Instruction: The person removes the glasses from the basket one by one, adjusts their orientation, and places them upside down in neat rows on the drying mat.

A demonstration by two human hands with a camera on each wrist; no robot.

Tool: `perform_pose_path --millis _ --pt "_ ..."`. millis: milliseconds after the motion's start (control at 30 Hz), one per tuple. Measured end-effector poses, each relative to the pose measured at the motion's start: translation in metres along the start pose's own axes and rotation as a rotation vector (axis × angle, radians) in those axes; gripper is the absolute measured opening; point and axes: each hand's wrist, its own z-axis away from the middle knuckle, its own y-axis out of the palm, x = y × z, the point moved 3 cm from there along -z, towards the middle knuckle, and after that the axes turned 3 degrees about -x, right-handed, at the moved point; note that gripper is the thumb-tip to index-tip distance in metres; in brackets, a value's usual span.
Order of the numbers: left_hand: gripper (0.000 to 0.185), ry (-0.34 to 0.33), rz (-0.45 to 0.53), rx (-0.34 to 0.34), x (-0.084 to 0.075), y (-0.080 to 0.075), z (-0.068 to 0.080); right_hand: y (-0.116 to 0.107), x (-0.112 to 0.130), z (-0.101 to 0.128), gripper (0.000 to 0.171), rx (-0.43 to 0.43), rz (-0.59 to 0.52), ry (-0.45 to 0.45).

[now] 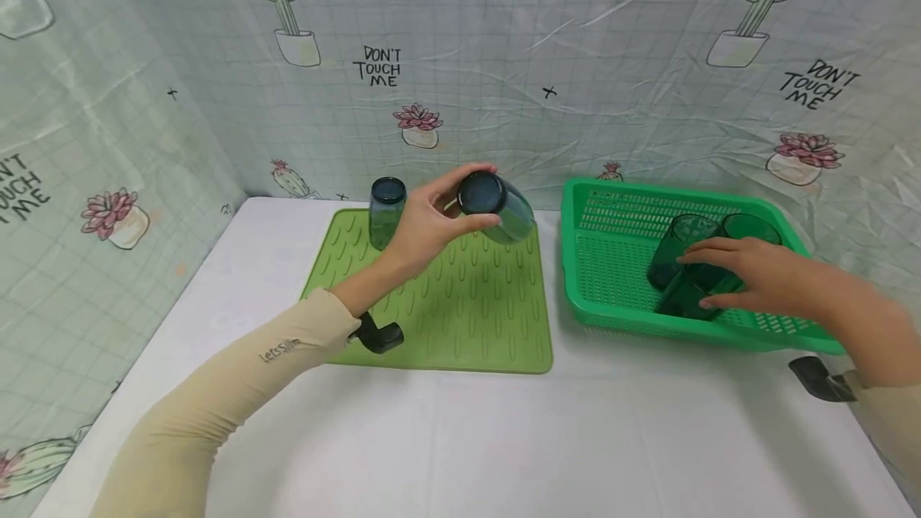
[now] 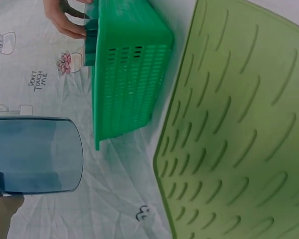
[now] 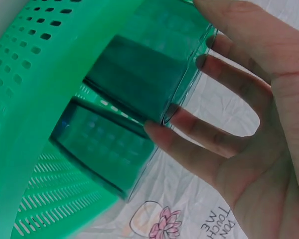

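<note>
Left hand (image 1: 432, 222) is reaching forward over the green ridged mat (image 1: 460, 318), arm stretched diagonally across the bench (image 1: 460, 438) in a beige sleeve (image 1: 237, 390). Its grip is wrapped around a blue-tinted glass (image 1: 496, 206), thumb on the near side and fingers curled over the top. The glass is tipped on its side in the air above the far part of the mat, one round end turned back toward the head camera. From the left wrist view the same glass (image 2: 35, 154) shows as a blue cylinder lying sideways, with a bit of the hand (image 2: 2, 211) under it and the mat (image 2: 239, 139) below.

A second blue glass (image 1: 386, 210) stands upright on the far left corner of the mat, just beside the left hand but not touching it.

Right hand (image 1: 748, 278) is down inside the green plastic basket (image 1: 612, 302), which sits to the right of the mat, close but apart. The arm comes in from the right edge with the wrist about level. Fingers are spread and curved around a green glass (image 1: 691, 290) lying on its side in the basket. The right wrist view shows it best: the fingers (image 3: 199, 144) press against the glass (image 3: 149, 64), grip only loosely closed on it. Another green glass (image 3: 99, 144) lies right against it, and one more (image 1: 751, 226) sits behind them toward the basket's far right.
</note>
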Motion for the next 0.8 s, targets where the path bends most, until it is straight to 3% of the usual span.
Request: perform_pose_path --millis 233,500,800 --pt "0.061 -0.031 -0.071 0.000 0.002 -0.015 -0.002 0.002 -0.003 0.004 0.067 -0.024 -0.046 -0.025" --pt "0.061 -0.093 -0.167 -0.032 0.007 -0.032 -0.008 0.003 -0.004 0.002 0.067 0.015 -0.055 0.009" --pt "0.059 -0.126 -0.250 -0.041 0.005 -0.037 -0.010 0.004 -0.004 0.005 0.065 -0.007 -0.060 -0.013"
